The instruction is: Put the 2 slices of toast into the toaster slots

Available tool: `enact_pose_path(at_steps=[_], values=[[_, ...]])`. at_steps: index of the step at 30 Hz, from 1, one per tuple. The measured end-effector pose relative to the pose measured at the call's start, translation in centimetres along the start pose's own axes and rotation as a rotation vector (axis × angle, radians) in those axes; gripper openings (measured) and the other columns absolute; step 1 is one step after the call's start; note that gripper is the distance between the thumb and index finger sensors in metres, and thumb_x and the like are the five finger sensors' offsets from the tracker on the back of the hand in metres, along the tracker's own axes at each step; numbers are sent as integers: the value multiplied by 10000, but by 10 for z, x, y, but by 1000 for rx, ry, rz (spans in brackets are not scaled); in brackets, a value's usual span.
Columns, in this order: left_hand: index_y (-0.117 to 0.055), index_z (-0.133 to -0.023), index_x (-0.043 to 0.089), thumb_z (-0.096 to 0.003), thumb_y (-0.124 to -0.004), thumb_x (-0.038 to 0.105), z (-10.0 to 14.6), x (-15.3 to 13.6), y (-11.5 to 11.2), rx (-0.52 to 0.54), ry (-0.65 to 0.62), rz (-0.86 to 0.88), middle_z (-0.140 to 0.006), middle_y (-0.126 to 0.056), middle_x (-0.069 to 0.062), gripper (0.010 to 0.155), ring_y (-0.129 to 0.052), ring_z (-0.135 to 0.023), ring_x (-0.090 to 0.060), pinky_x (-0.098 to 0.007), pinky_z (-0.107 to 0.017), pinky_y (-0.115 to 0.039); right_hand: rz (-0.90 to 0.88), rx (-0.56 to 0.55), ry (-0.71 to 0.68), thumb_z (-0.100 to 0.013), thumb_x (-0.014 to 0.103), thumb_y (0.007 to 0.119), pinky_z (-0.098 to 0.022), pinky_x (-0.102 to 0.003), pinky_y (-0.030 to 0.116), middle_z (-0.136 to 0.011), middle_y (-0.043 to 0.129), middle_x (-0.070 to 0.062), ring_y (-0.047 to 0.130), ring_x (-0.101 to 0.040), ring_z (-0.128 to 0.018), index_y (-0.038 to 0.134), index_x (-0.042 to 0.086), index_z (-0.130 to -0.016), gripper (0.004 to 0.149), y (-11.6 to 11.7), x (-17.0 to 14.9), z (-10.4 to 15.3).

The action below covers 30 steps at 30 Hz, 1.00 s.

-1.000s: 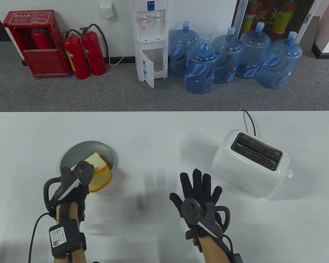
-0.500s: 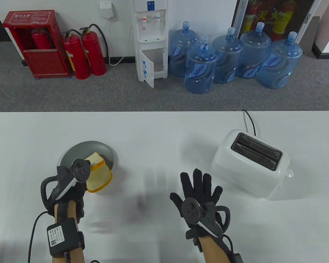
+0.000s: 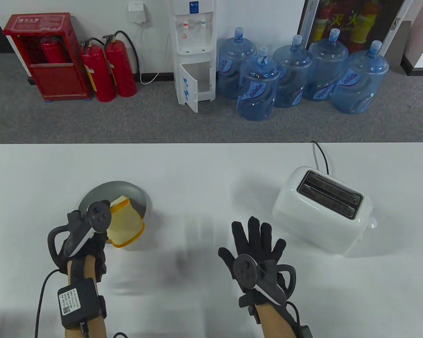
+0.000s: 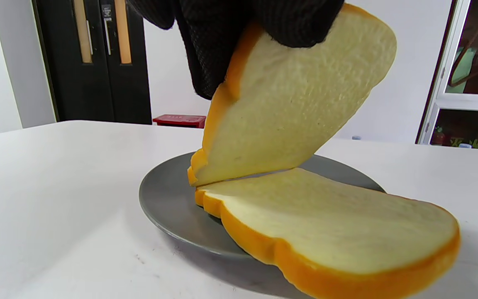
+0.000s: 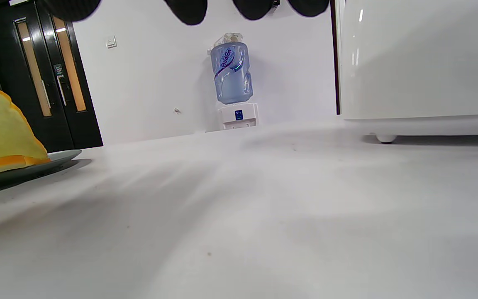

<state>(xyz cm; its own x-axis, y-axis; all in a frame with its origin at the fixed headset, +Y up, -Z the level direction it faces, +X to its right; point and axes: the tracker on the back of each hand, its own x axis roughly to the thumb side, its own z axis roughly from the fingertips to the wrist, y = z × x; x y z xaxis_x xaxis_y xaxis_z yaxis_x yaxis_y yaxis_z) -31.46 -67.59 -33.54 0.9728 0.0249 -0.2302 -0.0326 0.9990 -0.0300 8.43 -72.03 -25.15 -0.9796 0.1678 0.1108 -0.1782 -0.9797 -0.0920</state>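
Observation:
Two pale slices of toast with orange crusts are on a grey plate [image 3: 102,192] at the table's left. My left hand [image 3: 93,243] pinches the upper slice [image 4: 288,108] by its top edge with its fingers [image 4: 230,29], so it stands tilted with its lower edge on the other slice. The lower slice [image 4: 330,224] lies flat and overhangs the plate's near rim. The white two-slot toaster [image 3: 324,207] stands to the right with both slots empty. My right hand [image 3: 255,239] is flat with its fingers spread, left of the toaster, holding nothing.
The toaster's cord [image 3: 320,155] runs off the table's far edge. Bare white tabletop [image 3: 204,183] separates plate and toaster. On the floor beyond are water bottles [image 3: 257,88], a dispenser [image 3: 194,52] and fire extinguishers [image 3: 109,70].
My left hand has shifted a little left and towards me, tipping the pinched slice further up off the lower one. The right hand has not moved.

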Motion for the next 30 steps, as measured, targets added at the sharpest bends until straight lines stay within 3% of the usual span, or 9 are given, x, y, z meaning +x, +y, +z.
enact_pose_path(at_steps=[17,30], values=[[-695,-1010,378,-544,-708,269,14,-12,12,241,5,60,-1043,-813,82,479,-994,-962,-156,-431,-816,-552,1,0,0,-681,711,442,-696,-824,268,-1335,171,-227,238,-545,-1171,261,257,-1302,790,0,0,0],[-704,-982,373,-543,-679,241,58,12,28,358,-195,76,-1001,-835,97,459,-1029,-858,-162,-439,-818,-566,4,1,-7,-677,712,445,-699,-823,266,-1335,175,-225,235,-538,-1174,263,257,-1302,794,0,2,1]])
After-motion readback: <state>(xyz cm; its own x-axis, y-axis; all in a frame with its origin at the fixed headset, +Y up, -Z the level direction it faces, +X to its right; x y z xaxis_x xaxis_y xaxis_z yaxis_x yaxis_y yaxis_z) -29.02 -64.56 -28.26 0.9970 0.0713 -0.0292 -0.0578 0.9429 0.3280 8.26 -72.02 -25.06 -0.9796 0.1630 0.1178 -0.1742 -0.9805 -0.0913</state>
